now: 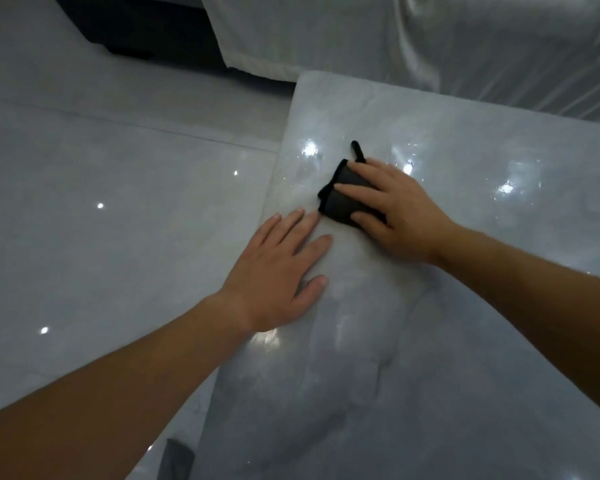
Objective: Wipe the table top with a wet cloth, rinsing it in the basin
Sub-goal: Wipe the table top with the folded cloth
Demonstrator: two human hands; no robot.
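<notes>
Since we're mid-wipe, our right hand (394,211) is spread flat on top of the dark cloth (343,199), pressing it onto the glossy marble-look surface (482,306) rather than pinching it, with fingers fanned across the fabric and only the cloth's left edge and a little tail at the far end poking out. Our left hand (278,268) is flat and empty, palm down on the surface near its left edge, just beside the cloth but not touching it, so it looks like it's bracing us. The cloth sits toward the far left part of the surface, folded into a small pad. Handling-wise we'd guess it's soft, floppy and light, a bit heavier if it's soaked, and it'll bunch or unfold if we push from one corner. Flat palm pressure over the middle seems like the way to go, and for lifting it a whole-hand scoop around the folded bundle should beat grabbing that loose tail, which would likely let it unroll and drip. The surface looks slick, with bright reflections and streaks around the cloth that might be water, so the pad should glide easily and our bracing hand could slide too. No basin shows up anywhere in view, only the shiny tiled floor (101,202) to the left and pale draped fabric (430,39) beyond the far edge.
</notes>
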